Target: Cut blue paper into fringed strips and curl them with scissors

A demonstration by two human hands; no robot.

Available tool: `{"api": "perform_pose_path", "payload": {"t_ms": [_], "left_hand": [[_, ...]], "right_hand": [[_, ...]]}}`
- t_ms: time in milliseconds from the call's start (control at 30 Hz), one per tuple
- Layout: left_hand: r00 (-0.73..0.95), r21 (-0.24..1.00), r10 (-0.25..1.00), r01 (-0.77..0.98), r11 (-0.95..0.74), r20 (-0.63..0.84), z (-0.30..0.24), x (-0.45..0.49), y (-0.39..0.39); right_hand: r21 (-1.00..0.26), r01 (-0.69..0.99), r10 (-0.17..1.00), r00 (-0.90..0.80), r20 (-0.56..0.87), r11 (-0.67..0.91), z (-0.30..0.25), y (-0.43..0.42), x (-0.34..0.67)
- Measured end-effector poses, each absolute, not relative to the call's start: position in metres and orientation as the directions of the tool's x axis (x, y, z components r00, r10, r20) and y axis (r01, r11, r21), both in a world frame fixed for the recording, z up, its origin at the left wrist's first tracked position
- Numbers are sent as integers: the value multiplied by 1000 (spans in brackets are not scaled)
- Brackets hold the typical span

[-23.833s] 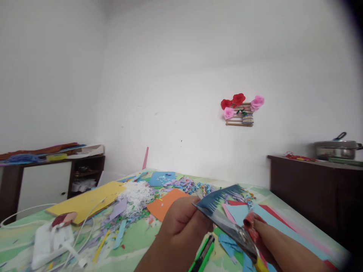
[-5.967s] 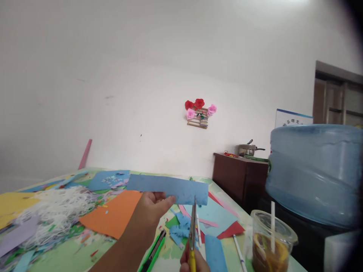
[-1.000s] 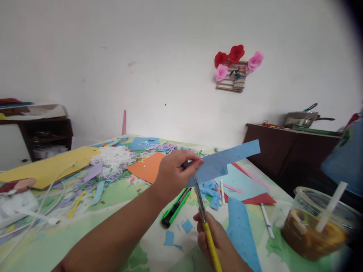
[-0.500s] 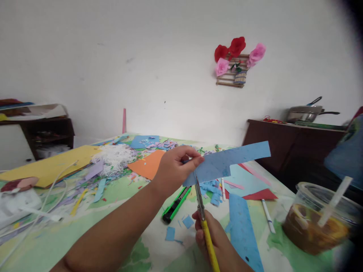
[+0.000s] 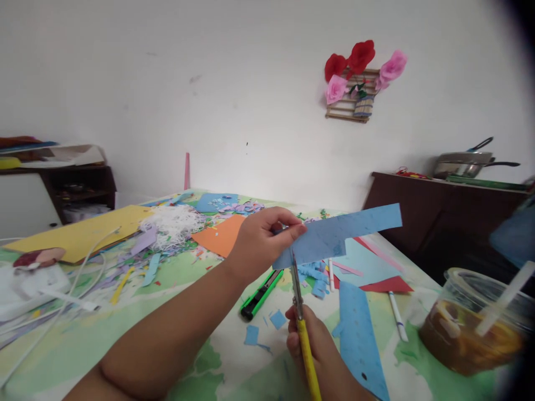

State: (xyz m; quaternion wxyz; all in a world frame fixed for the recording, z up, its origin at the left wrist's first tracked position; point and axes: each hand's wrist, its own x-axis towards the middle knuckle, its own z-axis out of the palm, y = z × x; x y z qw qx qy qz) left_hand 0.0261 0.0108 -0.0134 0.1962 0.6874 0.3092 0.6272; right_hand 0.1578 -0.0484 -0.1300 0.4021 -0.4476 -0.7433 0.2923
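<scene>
My left hand (image 5: 261, 239) is raised above the table and pinches the left end of a long blue paper strip (image 5: 346, 231), which reaches out to the right. My right hand (image 5: 320, 356) grips yellow-handled scissors (image 5: 298, 303) from below. Their blades point up and meet the strip's lower edge, right beside my left fingers. Another blue paper piece (image 5: 359, 340) lies flat on the table next to my right hand. Small blue offcuts (image 5: 276, 319) lie under the scissors.
A green utility knife (image 5: 261, 295) lies under my left hand. White pens (image 5: 395, 317), red and light blue sheets, an orange sheet (image 5: 217, 234), a yellow board (image 5: 83, 234), white shreds (image 5: 173, 223) and cables cover the table. A plastic cup with drink and straw (image 5: 472, 328) stands at right.
My view has shifted slightly and the strip now lies a little flatter. The scissor blades stay at its lower edge by my left fingers. Both hands keep their grips.
</scene>
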Motion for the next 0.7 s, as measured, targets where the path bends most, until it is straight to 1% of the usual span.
{"api": "perform_pose_path", "payload": {"t_ms": [400,533,700], "left_hand": [[61,644,656,144,-752,752,-14,26,14],[67,635,647,142,-759,759,-14,25,15],[57,631,635,80,-772,770,-14,26,14]], "right_hand": [[-750,513,908,-227,351,418,-126,-48,156],[-779,495,922,-233,308,385,-126,-48,155],[-836,444,941,-244,233,322,-127,-47,155]]}}
